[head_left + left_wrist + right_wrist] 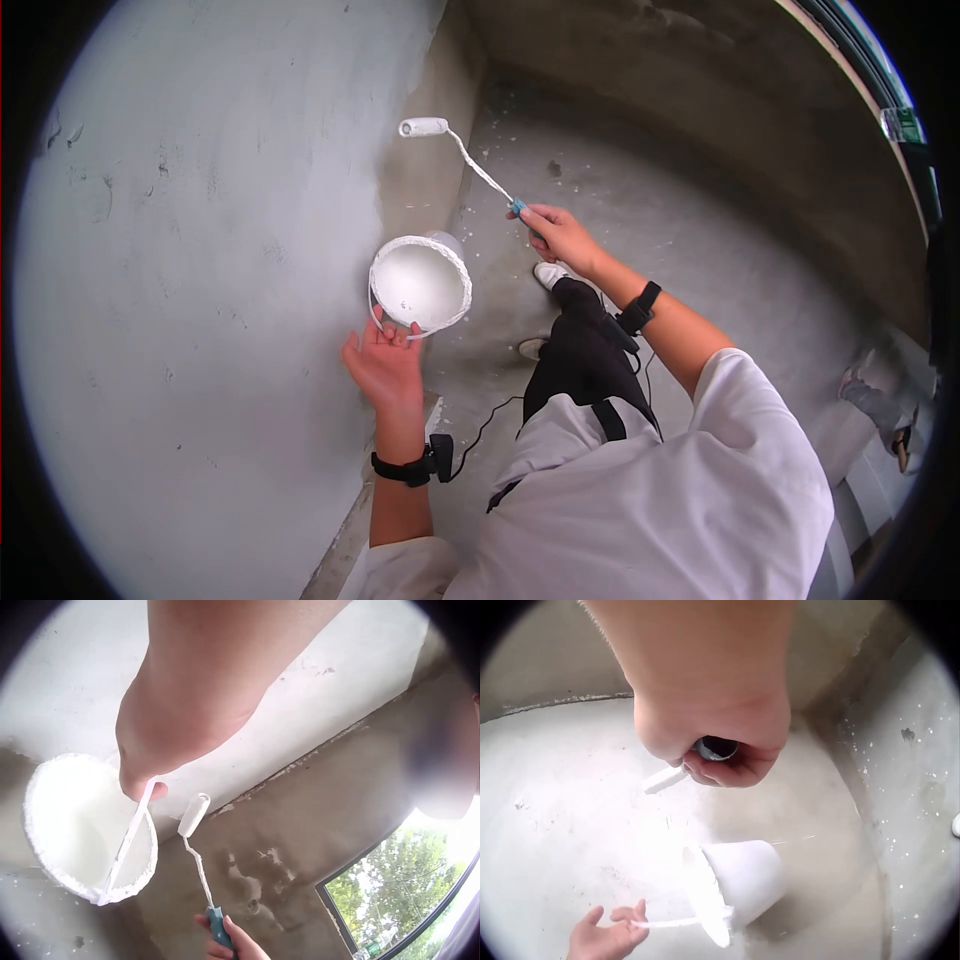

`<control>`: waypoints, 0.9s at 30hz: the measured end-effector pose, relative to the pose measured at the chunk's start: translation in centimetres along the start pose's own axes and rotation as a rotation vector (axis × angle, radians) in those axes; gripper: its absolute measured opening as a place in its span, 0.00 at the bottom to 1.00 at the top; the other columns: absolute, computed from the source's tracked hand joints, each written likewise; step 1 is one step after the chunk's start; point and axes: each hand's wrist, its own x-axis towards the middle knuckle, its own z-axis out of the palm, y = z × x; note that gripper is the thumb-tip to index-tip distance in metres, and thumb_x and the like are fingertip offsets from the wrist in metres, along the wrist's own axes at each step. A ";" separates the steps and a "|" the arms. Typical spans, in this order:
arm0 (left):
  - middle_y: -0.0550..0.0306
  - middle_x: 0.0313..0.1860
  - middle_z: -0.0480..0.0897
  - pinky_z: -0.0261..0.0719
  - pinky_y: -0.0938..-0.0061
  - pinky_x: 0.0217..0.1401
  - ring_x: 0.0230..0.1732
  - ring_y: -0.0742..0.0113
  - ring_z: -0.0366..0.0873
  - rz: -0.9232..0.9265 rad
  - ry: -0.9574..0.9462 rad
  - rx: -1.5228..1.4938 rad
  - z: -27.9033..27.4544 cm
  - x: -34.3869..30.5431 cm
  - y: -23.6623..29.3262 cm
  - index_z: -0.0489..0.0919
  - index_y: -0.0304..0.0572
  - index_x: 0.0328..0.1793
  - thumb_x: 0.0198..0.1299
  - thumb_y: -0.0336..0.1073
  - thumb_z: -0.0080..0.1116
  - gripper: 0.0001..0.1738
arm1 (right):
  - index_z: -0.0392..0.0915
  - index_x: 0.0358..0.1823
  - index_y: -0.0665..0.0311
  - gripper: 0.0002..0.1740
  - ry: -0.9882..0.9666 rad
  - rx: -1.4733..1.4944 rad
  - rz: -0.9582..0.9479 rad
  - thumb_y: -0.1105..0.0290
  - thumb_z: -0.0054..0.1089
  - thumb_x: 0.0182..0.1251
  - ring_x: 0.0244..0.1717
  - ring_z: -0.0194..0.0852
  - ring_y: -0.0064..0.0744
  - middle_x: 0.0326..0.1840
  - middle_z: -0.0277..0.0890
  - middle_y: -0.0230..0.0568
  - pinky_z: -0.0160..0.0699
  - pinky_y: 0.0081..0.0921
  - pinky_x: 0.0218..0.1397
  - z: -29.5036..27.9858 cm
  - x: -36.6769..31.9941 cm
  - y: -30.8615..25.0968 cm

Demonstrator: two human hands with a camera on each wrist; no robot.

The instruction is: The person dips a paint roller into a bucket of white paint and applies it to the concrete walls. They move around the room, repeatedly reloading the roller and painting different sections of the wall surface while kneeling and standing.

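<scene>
My left hand point(385, 370) holds a white paint bucket point(467, 275) by its thin wire handle point(127, 847), fingers hooked round it. White paint coats the bucket's inside and crusts its rim. In the right wrist view the bucket point(754, 881) hangs tilted, its mouth towards the left hand point(609, 937). My right hand point(565, 240) grips the blue handle of a small paint roller point(480, 172), fingers wrapped round the grip. The white roller sleeve point(424, 127) is up beyond the bucket, close to the wall in the head view; its bent rod is white with paint too.
A pale painted wall point(200, 250) stands close on the left, meeting a bare brown wall point(700, 80). White specks dot the grey floor point(620, 190). A window point(397, 877) is at the side, with a plastic bottle point(377, 943) by it. Cables hang from the wrist cameras.
</scene>
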 end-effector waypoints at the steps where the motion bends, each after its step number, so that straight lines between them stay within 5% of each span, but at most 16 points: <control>1: 0.63 0.31 0.65 0.67 0.61 0.62 0.33 0.70 0.62 -0.016 0.076 -0.010 -0.8 0.4 -0.2 0.73 0.34 0.60 0.64 0.55 0.48 0.31 | 0.78 0.55 0.61 0.21 -0.014 0.076 -0.016 0.52 0.48 0.80 0.19 0.53 0.14 0.20 0.59 0.23 0.54 0.18 0.22 0.2 1.9 0.0; 10: 0.62 0.31 0.67 0.69 0.61 0.56 0.34 0.69 0.64 -0.059 0.377 -0.069 -14.0 3.7 3.5 0.76 0.40 0.48 0.62 0.57 0.51 0.26 | 0.77 0.57 0.58 0.22 0.011 0.269 0.003 0.49 0.47 0.80 0.18 0.48 0.15 0.20 0.55 0.22 0.51 0.19 0.21 6.9 17.6 3.1; 19: 0.65 0.22 0.73 0.72 0.59 0.54 0.26 0.68 0.72 -0.069 0.582 -0.153 -30.3 -3.3 4.9 0.77 0.43 0.40 0.59 0.61 0.51 0.26 | 0.79 0.55 0.57 0.22 -0.027 0.267 0.231 0.48 0.49 0.79 0.15 0.50 0.17 0.18 0.55 0.23 0.52 0.20 0.18 13.2 13.4 13.2; 27: 0.66 0.21 0.75 0.71 0.62 0.56 0.23 0.69 0.73 -0.038 0.650 -0.240 -36.9 -7.7 3.9 0.78 0.43 0.35 0.58 0.65 0.48 0.29 | 0.77 0.54 0.57 0.22 -0.006 0.183 0.061 0.47 0.46 0.80 0.16 0.46 0.16 0.19 0.53 0.22 0.46 0.20 0.19 8.3 18.1 6.5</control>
